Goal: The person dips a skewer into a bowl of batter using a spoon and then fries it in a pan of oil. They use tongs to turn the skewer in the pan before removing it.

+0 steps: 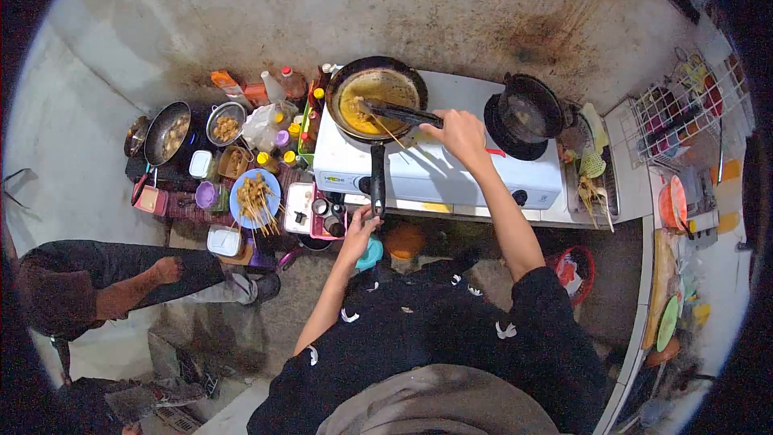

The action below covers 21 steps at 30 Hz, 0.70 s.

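Observation:
A frying pan (411, 74) with yellow-brown sauce sits on the left burner of a white gas stove (346, 163). At the end of its black handle, my left hand (360, 235) is closed with the fingers around the tip. My right hand (463, 141) grips black tongs (398, 113), whose far end reaches into the sauce. A skewer with food at its tip (386, 130) lies under the tongs, its bare stick leaning over the pan's near rim.
A dark wok (531, 105) stands on the right burner. Left of the stove are a blue plate of skewers (272, 185), a strainer with food (227, 124), a second frying pan (167, 134) and several bottles. Another person (161, 274) sits at the left. More skewers (594, 201) lie right.

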Tool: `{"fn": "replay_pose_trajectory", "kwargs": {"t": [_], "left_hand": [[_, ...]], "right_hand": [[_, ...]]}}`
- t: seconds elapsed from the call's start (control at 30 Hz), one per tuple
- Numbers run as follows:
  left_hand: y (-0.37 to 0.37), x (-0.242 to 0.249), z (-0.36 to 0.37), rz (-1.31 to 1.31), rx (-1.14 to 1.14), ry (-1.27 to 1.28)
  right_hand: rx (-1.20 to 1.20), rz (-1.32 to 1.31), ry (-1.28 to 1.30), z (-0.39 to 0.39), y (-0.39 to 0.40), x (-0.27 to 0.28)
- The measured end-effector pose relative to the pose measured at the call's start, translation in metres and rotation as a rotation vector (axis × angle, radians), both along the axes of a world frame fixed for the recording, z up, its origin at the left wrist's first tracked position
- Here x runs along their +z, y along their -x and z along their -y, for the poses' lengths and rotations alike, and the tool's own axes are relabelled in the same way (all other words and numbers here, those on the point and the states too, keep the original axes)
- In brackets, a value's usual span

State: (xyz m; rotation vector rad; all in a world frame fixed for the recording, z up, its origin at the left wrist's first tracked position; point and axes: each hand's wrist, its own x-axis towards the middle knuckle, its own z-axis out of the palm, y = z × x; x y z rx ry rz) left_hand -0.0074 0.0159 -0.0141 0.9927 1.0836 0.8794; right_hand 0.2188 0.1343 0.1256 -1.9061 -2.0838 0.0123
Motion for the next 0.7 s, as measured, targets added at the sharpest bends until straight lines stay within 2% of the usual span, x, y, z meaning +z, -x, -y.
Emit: {"fn": "replay_pose_trajectory", "kwargs": {"t": [0.07,0.17,0.23,0.27,0.37,0.47,0.57,0.6,0.7], "left_hand": [[-0.001,0.012,0.003,-0.057,0.011,0.040],[-0.001,0.002,0.002,-0.005,0.016,0.033],[-0.002,0.002,0.002,-0.034,0.008,0.031],[-0.001,0.002,0.002,-0.063,0.003,0.028],[0.000,-0.002,0.001,-0.031,-0.011,0.005],[-0.001,0.004,0.002,-0.016,0.001,0.010],[-0.003,0.005,0.001,0.011,0.024,0.027],[-0.003,0.005,0.001,0.010,0.025,0.028],[-0.003,0.005,0.000,-0.030,0.035,0.008]], "right_hand": [[0.004,0.001,0.014,0.008,-0.001,0.007],[0.006,-0.009,0.004,0.017,-0.002,0.011],[-0.007,-0.110,0.058,0.020,-0.006,0.010],[-0.006,-0.110,0.058,0.020,-0.010,0.008],[-0.134,-0.345,0.078,0.017,-0.026,-0.010],[-0.262,-0.311,0.146,0.018,-0.032,-0.027],[-0.227,-0.376,0.172,0.015,-0.035,-0.060],[-0.186,-0.429,0.144,0.017,-0.031,-0.060],[-0.256,-0.521,0.281,0.015,-0.030,-0.057]]}}
